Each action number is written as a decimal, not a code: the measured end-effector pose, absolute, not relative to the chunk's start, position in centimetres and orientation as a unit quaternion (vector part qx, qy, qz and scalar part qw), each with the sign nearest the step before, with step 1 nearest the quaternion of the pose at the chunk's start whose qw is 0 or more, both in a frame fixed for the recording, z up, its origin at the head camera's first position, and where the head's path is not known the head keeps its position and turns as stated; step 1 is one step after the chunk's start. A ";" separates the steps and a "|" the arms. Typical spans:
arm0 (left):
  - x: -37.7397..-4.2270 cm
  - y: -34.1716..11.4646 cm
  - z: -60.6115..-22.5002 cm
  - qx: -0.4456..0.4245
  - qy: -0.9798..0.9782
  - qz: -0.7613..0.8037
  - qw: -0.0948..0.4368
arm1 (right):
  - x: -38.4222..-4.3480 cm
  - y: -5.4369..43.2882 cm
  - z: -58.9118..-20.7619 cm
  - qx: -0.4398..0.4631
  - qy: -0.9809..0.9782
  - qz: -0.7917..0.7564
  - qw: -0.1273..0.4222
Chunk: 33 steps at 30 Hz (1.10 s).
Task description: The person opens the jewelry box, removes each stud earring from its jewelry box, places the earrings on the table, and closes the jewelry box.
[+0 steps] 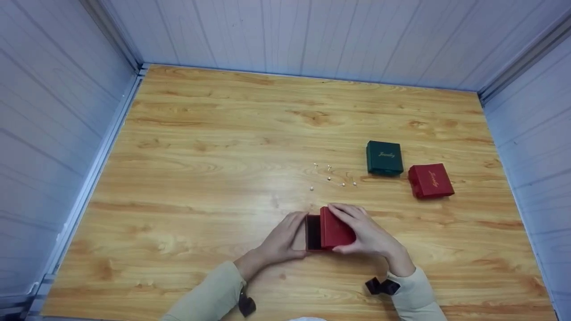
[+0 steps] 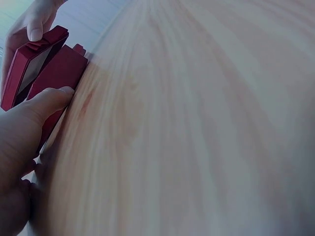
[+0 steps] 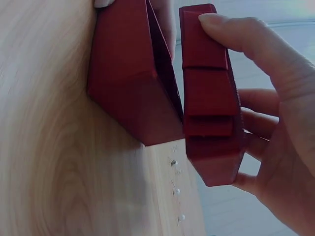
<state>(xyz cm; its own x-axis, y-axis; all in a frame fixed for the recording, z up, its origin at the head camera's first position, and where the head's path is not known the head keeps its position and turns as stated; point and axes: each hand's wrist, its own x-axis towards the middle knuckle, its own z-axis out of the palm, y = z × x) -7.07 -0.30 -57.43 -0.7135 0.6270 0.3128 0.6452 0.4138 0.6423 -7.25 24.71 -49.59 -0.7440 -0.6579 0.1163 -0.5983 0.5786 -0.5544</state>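
A red jewelry box is between the two hands, near the table's front. Its base (image 3: 123, 73) sits on the wood, with a dark interior showing at the left side in the head view. My left hand (image 1: 282, 238) grips the base from the left, its thumb along the near wall. The lid (image 1: 335, 229) is lifted off and shifted right, tilted over the base. My right hand (image 1: 370, 234) holds this lid by its edges, the thumb on the side with a red ribbon bow (image 3: 206, 93). Behind the box lie several small stud earrings (image 1: 329, 179) with shiny round heads.
A closed green jewelry box (image 1: 385, 158) stands to the right, beyond the earrings. Beside it is another closed red jewelry box (image 1: 431, 180) with gold lettering. Pale panel walls (image 1: 285, 35) border the wooden table (image 1: 200, 133) at the back and sides.
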 end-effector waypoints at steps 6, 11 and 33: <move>-7.1 -0.3 -57.4 -0.375 -0.842 -0.387 0.010 | -7.2 23.9 -49.8 -0.362 0.885 -0.290 0.049; -7.1 -0.3 -57.3 -0.373 -0.845 -0.382 0.000 | -7.1 23.4 -50.2 -0.375 0.881 -0.287 0.035; -7.0 -0.3 -57.4 -0.379 -0.846 -0.374 0.008 | -7.0 21.8 -50.9 -0.381 0.876 -0.293 0.044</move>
